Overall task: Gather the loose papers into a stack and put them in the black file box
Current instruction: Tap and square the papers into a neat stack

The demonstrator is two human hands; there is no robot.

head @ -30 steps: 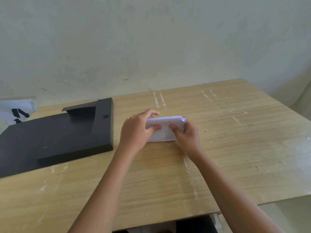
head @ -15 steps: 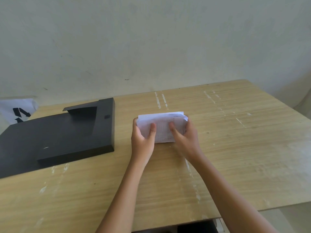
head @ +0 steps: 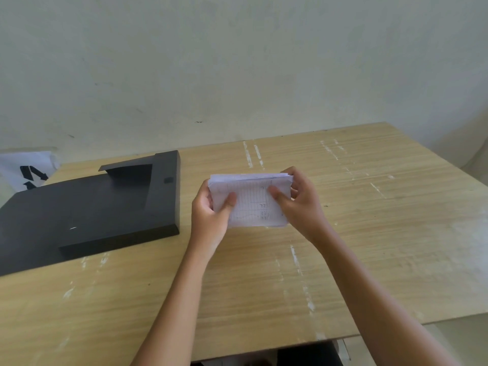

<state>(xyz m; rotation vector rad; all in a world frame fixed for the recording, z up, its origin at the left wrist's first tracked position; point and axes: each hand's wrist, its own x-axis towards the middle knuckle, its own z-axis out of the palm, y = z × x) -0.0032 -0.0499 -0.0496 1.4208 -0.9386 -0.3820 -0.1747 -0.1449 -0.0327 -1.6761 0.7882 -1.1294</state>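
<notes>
The stack of papers (head: 250, 200) has tilted up since 0.5 s ago, gripped between the left hand (head: 211, 210) and right hand (head: 298, 204), right of the black file box (head: 87, 210).

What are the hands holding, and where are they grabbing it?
A stack of papers: the left hand grips its left edge, the right hand its right edge, thumbs on the front.

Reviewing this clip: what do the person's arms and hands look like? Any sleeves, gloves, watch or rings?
Both arms are bare from the bottom edge of the frame up to the wrists: no sleeves show anywhere in view. The left hand and the right hand wear no gloves, and no watch, bracelet or ring can be seen on the visible sides. No markings or bandages show either.
</notes>
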